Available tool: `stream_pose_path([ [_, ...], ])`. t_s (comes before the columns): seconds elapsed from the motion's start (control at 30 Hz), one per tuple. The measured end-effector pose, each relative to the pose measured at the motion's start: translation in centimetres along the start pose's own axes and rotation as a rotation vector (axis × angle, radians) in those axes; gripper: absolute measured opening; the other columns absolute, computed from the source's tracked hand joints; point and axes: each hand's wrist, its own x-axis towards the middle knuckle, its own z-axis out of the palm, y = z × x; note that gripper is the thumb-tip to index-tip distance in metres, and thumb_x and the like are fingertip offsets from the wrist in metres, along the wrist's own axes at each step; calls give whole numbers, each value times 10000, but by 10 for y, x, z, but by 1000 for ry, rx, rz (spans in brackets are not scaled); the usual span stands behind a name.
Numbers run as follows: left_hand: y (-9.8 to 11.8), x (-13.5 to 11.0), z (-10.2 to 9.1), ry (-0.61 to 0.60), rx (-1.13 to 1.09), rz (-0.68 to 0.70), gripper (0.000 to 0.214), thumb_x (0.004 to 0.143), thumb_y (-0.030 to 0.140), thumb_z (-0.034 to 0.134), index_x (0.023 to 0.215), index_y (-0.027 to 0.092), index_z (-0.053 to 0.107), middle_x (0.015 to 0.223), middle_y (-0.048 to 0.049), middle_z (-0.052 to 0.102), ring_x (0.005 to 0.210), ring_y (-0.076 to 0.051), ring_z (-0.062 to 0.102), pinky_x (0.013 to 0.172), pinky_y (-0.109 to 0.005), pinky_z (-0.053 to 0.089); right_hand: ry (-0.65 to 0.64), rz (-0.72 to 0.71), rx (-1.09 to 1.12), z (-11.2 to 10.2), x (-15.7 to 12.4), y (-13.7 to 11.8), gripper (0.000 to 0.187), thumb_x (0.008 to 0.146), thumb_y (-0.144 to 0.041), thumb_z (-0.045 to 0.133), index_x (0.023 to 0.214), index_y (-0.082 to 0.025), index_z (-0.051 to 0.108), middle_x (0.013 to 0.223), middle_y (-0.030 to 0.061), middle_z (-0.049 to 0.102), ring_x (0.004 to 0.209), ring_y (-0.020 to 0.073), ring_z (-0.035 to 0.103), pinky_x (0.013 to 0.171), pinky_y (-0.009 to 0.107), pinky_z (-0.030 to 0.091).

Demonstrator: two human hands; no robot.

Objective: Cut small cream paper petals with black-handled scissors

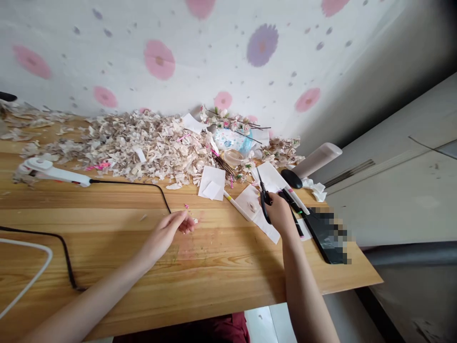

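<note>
Black scissors are held up in the right hand, its grip clamped on them, with the blades pointing away over white paper sheets on the wooden worktop. The left hand is held near, its grip together at the fingertips. Tiny pink bits are seen close by; whether one is pinched cannot be told. A big heap of paper scraps lies behind.
</note>
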Motion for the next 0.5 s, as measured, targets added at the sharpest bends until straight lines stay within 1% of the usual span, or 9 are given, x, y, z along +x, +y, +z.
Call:
stream_pose_path([
  [0.07, 2, -1, -2, 64, 50, 39, 442, 847, 575, 495, 730, 175, 644, 758, -57, 690, 766, -205, 630, 750, -320, 499, -13, -35, 110, 2, -4, -7, 277, 805, -463, 558, 765, -189, 545, 590, 34, 570, 546, 192, 534, 523, 279, 346],
  [0.13, 3, 0, -6, 131, 132, 84, 381, 868, 514, 490, 758, 182, 642, 826, -64, 712, 843, -223, 649, 798, -328, 502, -67, -91, 220, 8, -12, -15, 357, 842, -548, 505, 749, -204, 511, 512, -10, 508, 477, 162, 489, 503, 271, 363],
  [0.27, 7, 8, -24, 223, 364, 222, 254, 891, 381, 490, 862, 192, 657, 961, -68, 718, 944, -233, 654, 870, -344, 490, -267, -205, 604, 31, -30, -30, 426, 886, -587, 469, 674, -217, 466, 447, -38, 441, 433, 137, 440, 485, 264, 373],
  [0.33, 12, 15, -34, 277, 564, 317, 245, 902, 312, 463, 907, 192, 676, 1000, -76, 693, 980, -230, 638, 895, -353, 483, -349, -205, 741, 44, -38, -34, 448, 882, -609, 476, 673, -214, 476, 438, -42, 430, 409, 131, 422, 455, 263, 353],
  [0.43, 23, 27, -47, 378, 890, 402, 258, 895, 248, 451, 915, 165, 695, 1048, -120, 647, 1038, -264, 605, 959, -408, 456, -415, -159, 837, 60, -47, -38, 476, 868, -631, 503, 660, -204, 472, 437, -47, 426, 394, 118, 412, 444, 259, 344],
  [0.5, 28, 38, -52, 406, 974, 412, 242, 878, 217, 466, 896, 151, 698, 1058, -141, 634, 1059, -293, 590, 984, -440, 436, -431, -145, 877, 64, -51, -40, 483, 864, -633, 517, 655, -200, 468, 436, -51, 426, 394, 114, 411, 444, 256, 345],
])
